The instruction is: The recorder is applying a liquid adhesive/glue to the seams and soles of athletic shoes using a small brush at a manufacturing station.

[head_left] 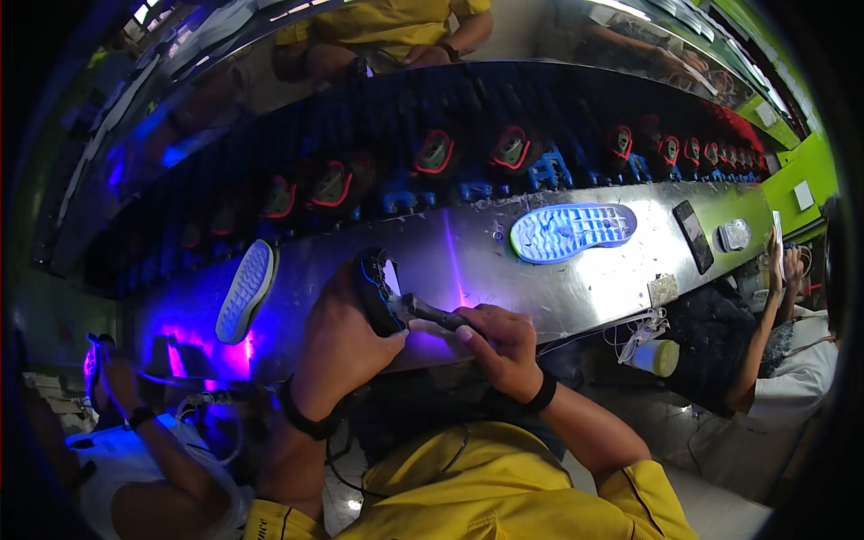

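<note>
My left hand (337,346) is wrapped round a black shoe (370,279), which has a white patch showing on its upper side. In my right hand (506,346) is a slim dark-grey tool (436,312), perhaps a brush. Its wider head meets the shoe near my left thumb; what its tip is like I cannot make out. Both hands are over the near edge of the metal bench. Left of them lies a pale shoe sole (246,292), and beyond my right hand is a blue-white sole (571,232) with a ridged face.
A metal bench (360,256) runs across, with a dark phone (693,236) and a small clear-wrapped item (733,236) at right. Behind it, red-rimmed shoe parts (331,184) stand in a dark rack. Co-workers sit on both sides; a yellow-and-white tub (664,357) is below.
</note>
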Tool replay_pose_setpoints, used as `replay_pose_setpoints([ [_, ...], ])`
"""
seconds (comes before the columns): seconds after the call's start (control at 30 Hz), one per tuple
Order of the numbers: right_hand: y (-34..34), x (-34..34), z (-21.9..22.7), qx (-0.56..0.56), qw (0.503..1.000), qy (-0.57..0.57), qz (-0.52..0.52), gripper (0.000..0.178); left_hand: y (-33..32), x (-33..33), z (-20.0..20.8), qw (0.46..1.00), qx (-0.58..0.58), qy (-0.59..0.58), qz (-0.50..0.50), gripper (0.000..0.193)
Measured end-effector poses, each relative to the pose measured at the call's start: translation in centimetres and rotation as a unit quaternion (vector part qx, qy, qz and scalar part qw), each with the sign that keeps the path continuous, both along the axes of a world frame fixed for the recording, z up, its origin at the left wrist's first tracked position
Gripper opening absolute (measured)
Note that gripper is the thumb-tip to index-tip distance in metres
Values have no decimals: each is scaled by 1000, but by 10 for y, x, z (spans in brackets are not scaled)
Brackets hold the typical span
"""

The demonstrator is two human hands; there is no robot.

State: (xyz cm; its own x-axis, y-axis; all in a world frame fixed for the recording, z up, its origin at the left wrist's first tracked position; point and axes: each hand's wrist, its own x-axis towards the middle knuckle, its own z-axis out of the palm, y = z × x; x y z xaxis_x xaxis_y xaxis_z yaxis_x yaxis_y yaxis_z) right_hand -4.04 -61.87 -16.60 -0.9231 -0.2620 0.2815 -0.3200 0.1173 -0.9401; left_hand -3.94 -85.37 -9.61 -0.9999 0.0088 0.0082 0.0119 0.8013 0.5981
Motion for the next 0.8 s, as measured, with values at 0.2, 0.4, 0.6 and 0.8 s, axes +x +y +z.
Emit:
replay_pose_setpoints([
  [0.2, -1, 10, -17, 36, 999, -7, -21, 22, -16, -10, 6, 998, 13, -51, -31, 96],
  [0.4, 1, 17, -24, 80, 993, -81, -28, 26, -40, -6, -25, 997, -59, 22, -52, 93],
  [0.6, 14, 21, 0, 57, 986, -152, -28, 28, -54, 7, -34, 964, 248, -90, 23, 108],
  [0.8, 30, 15, 46, 80, 993, -89, -22, 25, -25, 41, -29, 913, 402, -62, -30, 110],
])
